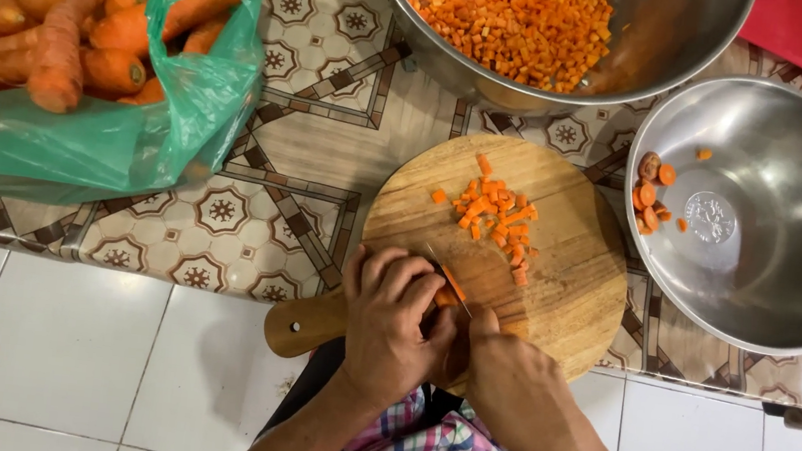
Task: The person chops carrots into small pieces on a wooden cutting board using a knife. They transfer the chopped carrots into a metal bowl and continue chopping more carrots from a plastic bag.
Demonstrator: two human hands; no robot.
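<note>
Left hand [390, 320] lies knuckles-up on the near edge of the round wooden cutting board [566, 275], fingers curled and closed down over a carrot piece [446, 299]. Only a sliver of orange shows past the fingertips, on their right side; the rest is hidden under the hand.

Right hand [505, 373] is closed around a knife handle, which cannot be seen. The knife blade [450, 280] runs up and leftward from this hand, just beside the left fingertips and touching the exposed carrot end. A thin carrot strip lies along the blade.

Pile of diced carrot [498, 216] sits on the board beyond the fingertips, apart from both hands, toward the board's middle.

Further beyond the fingers: large steel bowl [674, 35] filled with diced carrot. To the right of the right hand: second steel bowl [780, 259] holding a few carrot end slices [652, 189] against its left wall.

Far left of the left hand: green plastic bag [130, 134] holding whole carrots [60, 36], lying on a patterned mat [310, 145].
</note>
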